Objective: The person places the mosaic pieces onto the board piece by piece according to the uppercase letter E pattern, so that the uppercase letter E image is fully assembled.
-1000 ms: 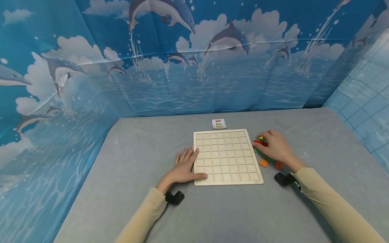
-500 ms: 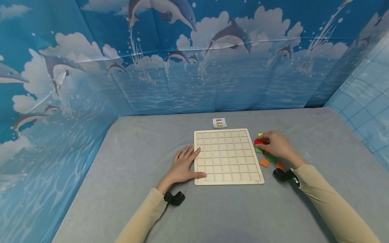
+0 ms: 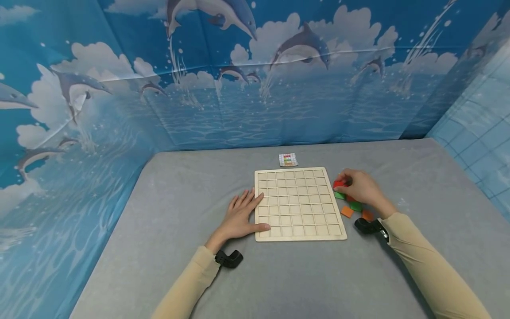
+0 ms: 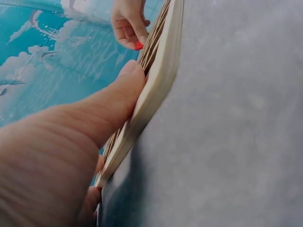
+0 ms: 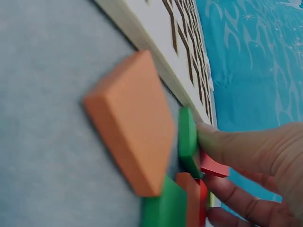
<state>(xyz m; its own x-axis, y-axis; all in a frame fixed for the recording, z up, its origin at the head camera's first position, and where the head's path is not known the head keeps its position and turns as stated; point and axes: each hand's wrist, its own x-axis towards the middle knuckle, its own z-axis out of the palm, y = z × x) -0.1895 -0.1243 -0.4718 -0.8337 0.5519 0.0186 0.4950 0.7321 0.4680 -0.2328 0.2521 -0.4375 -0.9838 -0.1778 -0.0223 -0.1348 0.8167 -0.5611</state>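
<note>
1. Head view: your right hand (image 3: 360,188) sits just right of the wooden grid board (image 3: 298,204), fingers curled round a red tile (image 3: 339,183) and pinching it at the board's right edge.
2. Right wrist view: that red tile (image 5: 214,166) is caught between your fingertips (image 5: 222,144), with a green tile (image 5: 187,141) touching them.
3. Your left hand (image 3: 240,216) lies flat and relaxed on the grey table (image 3: 167,248), fingers straight, thumb resting on the board's near left corner.
4. Left wrist view: your thumb (image 4: 124,90) presses against the board's (image 4: 158,80) edge.
5. Loose tiles lie beside your right hand: an orange tile (image 3: 346,212) nearest the board, more green and orange ones close behind it.
6. A small pattern card (image 3: 288,160) lies just beyond the board's far edge.
7. A blue dolphin backdrop (image 3: 255,71) walls the table.
</note>
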